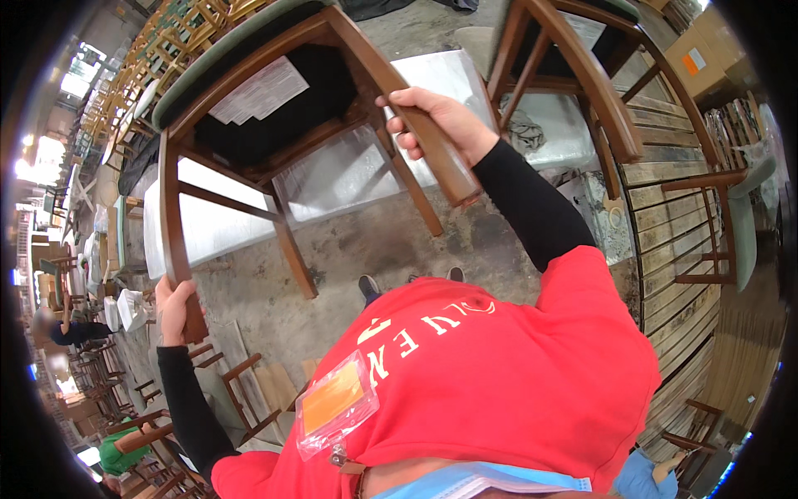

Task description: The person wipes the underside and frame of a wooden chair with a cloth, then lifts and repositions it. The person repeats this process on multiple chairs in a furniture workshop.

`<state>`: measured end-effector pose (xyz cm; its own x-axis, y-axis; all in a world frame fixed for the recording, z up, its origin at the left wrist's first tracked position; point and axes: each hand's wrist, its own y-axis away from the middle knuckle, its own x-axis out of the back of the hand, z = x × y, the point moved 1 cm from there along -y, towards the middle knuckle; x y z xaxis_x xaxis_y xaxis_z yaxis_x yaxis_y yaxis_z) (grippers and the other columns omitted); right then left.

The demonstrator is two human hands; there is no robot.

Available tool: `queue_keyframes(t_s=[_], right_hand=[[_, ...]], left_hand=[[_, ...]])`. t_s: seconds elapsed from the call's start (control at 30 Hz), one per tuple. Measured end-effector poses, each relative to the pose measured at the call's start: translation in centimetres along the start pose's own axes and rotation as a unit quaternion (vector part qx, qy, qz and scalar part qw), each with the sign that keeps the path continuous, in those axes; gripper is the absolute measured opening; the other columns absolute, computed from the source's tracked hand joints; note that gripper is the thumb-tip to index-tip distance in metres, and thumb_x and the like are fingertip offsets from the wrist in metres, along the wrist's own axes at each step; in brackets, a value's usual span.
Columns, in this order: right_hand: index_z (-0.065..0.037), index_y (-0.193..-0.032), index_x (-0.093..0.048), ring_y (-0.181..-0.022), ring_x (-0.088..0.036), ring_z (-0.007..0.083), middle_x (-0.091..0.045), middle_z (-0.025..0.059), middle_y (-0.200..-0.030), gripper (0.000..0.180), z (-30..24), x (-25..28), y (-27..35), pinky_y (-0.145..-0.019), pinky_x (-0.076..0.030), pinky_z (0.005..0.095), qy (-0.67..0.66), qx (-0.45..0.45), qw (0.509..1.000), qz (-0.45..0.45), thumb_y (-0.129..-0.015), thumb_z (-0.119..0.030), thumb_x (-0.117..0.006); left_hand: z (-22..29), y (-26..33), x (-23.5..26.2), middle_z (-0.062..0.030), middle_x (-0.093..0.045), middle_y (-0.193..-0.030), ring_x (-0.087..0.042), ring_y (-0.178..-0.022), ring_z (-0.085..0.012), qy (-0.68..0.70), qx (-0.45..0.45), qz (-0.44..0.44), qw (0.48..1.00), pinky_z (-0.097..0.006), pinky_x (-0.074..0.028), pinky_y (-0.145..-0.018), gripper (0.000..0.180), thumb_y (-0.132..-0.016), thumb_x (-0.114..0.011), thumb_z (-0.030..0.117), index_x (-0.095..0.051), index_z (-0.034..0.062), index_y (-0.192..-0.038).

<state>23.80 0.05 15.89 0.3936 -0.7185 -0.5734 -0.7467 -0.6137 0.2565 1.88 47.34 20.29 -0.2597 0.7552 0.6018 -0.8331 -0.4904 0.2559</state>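
A wooden chair (349,41) with a dark brown frame is tipped so its underside and legs face me. Its green-grey padded seat edge (220,62) is at the upper left, and a white printed label (264,90) sits on the black cloth beneath. My left hand (174,309) grips the lower end of the left leg. Around the right leg, my right hand (436,125) is wrapped above its free end. Behind the chair, a white wrapped surface (332,170) shows between the legs.
A second upturned chair (573,66) stands close on the right, beside a slatted wooden pallet (673,249). Another chair (736,224) is at the far right, near cardboard boxes (698,58). Many chair frames (195,41) are stacked at the far left. Other people (79,333) are around.
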Motion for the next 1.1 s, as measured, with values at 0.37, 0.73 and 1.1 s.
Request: queue_keyframes(t_s=[0.37, 0.73, 1.1], right_hand=[[-0.005, -0.109, -0.055, -0.06, -0.06, 0.0089, -0.063, 0.0044, -0.081, 0.03, -7.0, 12.1, 7.0, -0.051, -0.05, 0.0232, -0.036, 0.084, 0.994, 0.055, -0.098, -0.033, -0.058], [-0.007, -0.119, -0.051, -0.062, -0.053, 0.0106, -0.054, 0.0034, -0.085, 0.039, -9.8, 14.6, 4.3, -0.053, -0.048, 0.0222, -0.152, 0.073, 0.982, -0.079, -0.098, -0.041, -0.055], [-0.006, -0.133, -0.062, -0.117, -0.064, 0.0331, -0.069, 0.0218, -0.118, 0.049, -0.8, 39.9, 5.6, -0.097, -0.052, 0.0422, 0.595, 0.135, 0.65, 0.454, -0.088, -0.025, -0.066]], left_hand=[[13.4, -3.3, -13.2, -0.0061, -0.057, -0.07, -0.058, -0.05, -0.0161, 0.017, -0.037, -0.111, 0.993, -0.031, -0.052, -0.046, 0.021, -0.085, -0.064, 0.018, -0.056, 0.0001, -0.091], [16.5, -9.4, -15.6, -0.0067, -0.058, -0.072, -0.059, -0.05, -0.015, 0.01, -0.08, -0.134, 0.988, -0.028, -0.052, -0.046, 0.029, -0.089, -0.066, 0.028, -0.054, 0.0015, -0.094], [16.7, -10.3, -17.3, -0.0082, -0.062, -0.074, -0.061, -0.052, -0.0156, 0.0, -0.071, -0.115, 0.991, -0.028, -0.047, -0.042, 0.042, -0.093, -0.064, 0.044, -0.056, 0.0041, -0.103]])
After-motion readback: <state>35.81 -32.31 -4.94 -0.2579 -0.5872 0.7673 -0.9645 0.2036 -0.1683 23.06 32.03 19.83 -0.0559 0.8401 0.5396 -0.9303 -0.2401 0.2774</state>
